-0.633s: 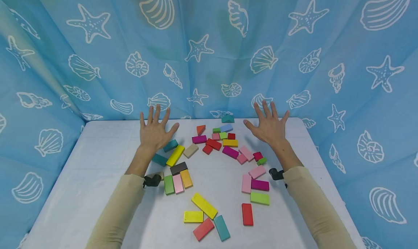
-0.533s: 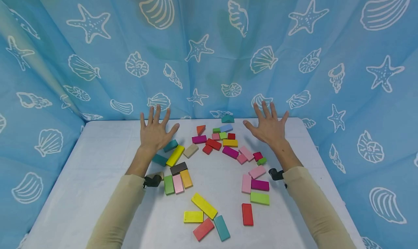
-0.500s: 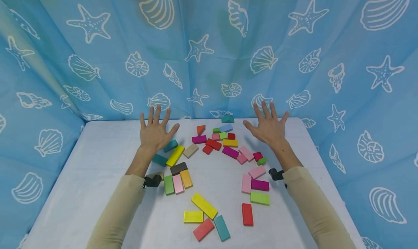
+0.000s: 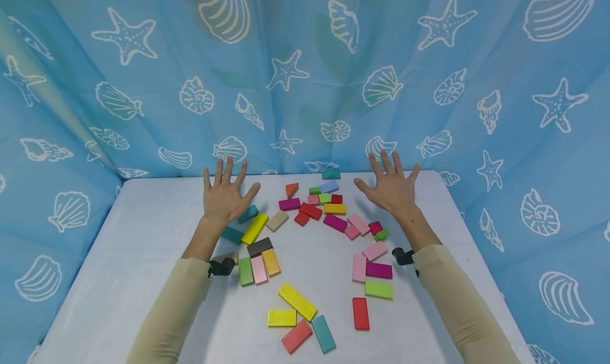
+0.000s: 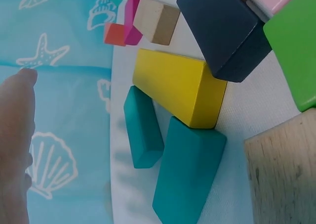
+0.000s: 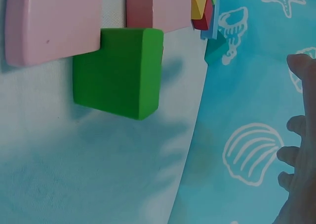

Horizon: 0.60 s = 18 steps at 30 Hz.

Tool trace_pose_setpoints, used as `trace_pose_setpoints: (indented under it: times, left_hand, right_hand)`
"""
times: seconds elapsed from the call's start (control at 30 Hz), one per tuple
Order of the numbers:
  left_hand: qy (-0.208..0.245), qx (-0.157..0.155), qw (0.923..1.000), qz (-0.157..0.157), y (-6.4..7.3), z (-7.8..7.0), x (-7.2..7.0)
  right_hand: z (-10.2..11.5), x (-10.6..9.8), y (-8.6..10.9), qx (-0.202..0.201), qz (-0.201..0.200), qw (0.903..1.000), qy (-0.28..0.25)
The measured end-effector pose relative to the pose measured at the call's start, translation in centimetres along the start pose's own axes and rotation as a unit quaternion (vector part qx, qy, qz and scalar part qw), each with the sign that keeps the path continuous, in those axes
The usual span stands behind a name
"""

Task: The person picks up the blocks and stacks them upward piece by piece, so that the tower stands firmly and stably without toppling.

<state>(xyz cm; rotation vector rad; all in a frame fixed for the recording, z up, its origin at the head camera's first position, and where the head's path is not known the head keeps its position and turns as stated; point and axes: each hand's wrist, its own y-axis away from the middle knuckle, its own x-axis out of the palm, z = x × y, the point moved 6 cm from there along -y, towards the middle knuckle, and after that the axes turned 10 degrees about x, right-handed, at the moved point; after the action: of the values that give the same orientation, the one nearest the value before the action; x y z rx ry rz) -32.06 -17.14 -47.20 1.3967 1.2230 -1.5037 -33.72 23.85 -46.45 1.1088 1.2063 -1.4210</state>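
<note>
Both hands are raised over the far part of the table, fingers spread and holding nothing. My left hand (image 4: 225, 197) is nearest the teal blocks (image 4: 248, 213) and a long yellow block (image 4: 254, 228); the left wrist view shows the yellow block (image 5: 177, 85) touching a dark block (image 5: 224, 33). My right hand (image 4: 392, 189) is nearest a crimson block (image 4: 375, 228) and a small green block (image 4: 381, 235). In the right wrist view that green block (image 6: 116, 70) lies beside a pink block (image 6: 54, 23), with fingers at the right edge.
Several coloured blocks lie in a loose ring on the white table (image 4: 143, 279). Nearest are a red block (image 4: 360, 313), a coral block (image 4: 296, 336) and a teal block (image 4: 324, 334). A blue shell-patterned curtain (image 4: 305, 115) hangs behind the far edge.
The head view has shifted very slightly. Both hands stay spread in about the same place, and no block has moved on the table.
</note>
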Motion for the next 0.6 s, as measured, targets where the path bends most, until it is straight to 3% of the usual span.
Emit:
trace_pose_setpoints:
  times: [0.43,0.6]
  left_hand:
    - [0.002,-0.004,0.9997,0.022,0.20,0.28,0.68]
    - [0.013,0.023,0.9989,0.038,0.21,-0.53,0.95]
  right_hand:
    - [-0.04,0.16,0.05,-0.003,0.017,0.9998,0.013]
    - [0.55,0.27,0.38,-0.039,0.027,0.9986,-0.024]
